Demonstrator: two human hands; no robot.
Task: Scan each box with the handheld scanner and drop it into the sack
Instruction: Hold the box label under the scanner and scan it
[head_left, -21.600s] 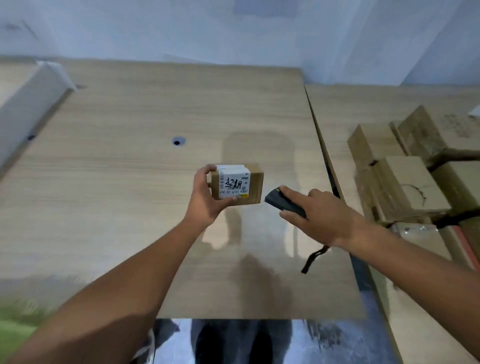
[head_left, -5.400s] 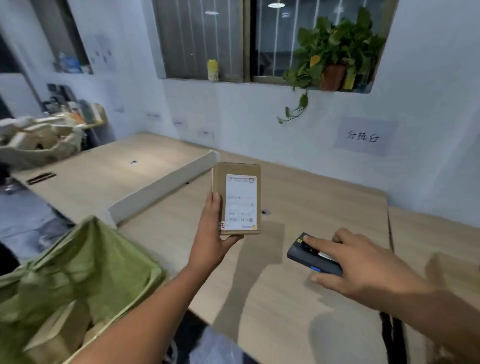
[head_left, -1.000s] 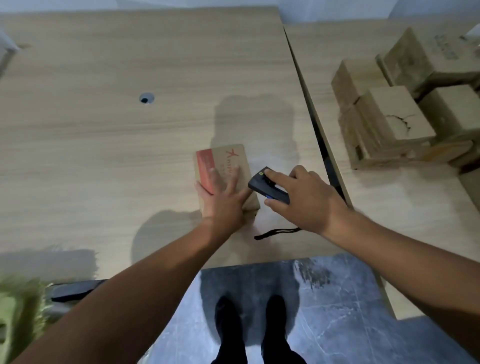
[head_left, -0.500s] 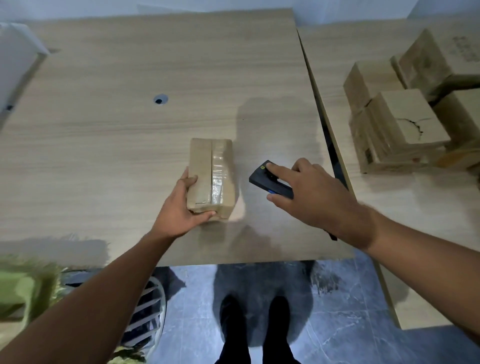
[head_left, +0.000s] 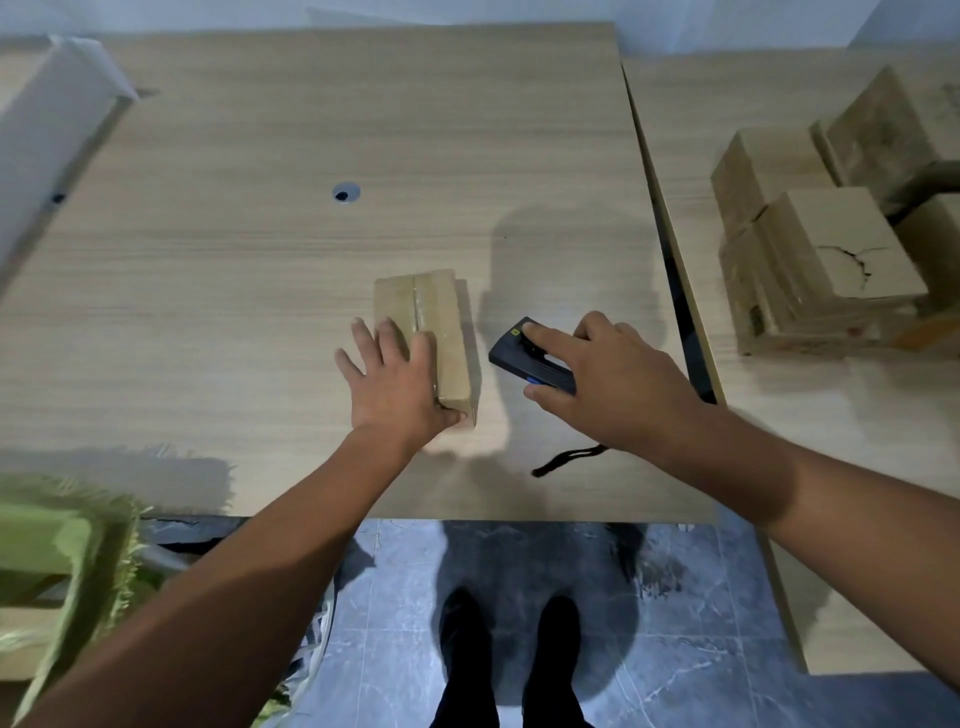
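Box flat on table, seam up, no label showing. Left hand pressing it, fingers straight, thumb at near end, likely to flip. Right hand gripping scanner, index on top, ready.

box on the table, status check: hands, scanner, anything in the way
Left hand flat on the box, right hand gripping the scanner beside it. Box lying on the table, taped face up, no label showing. Nothing between scanner and box.

- One head-worn view, facing forward and steeply down onto the counter.
- Near: left hand and right hand sit mid-frame; floor and shoes sit below.
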